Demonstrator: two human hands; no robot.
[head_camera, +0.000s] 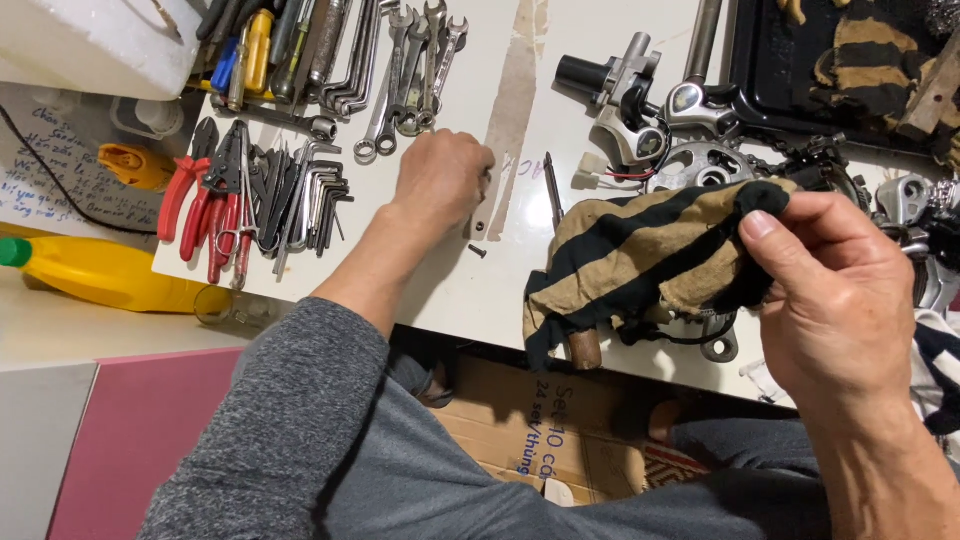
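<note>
We grip a tan-and-black striped rag (640, 255) at a white workbench (450, 285).

Our right hand (840, 300) pinches the rag's edge over a metal part; our left hand (440, 180), curled shut, rests on a flat metal strip (483, 215). Beyond, a black tray (770, 75) holds another striped cloth (870, 65).

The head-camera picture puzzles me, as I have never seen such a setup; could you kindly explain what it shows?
There is no machine here: a camera worn on a person's head looks down at their own two bare hands over a white table. The left hand rests closed on the table beside a small screw. The right hand pinches a tan-and-black striped rag draped over a metal part. Spanners, hex keys and red-handled pliers lie at the left.
</note>
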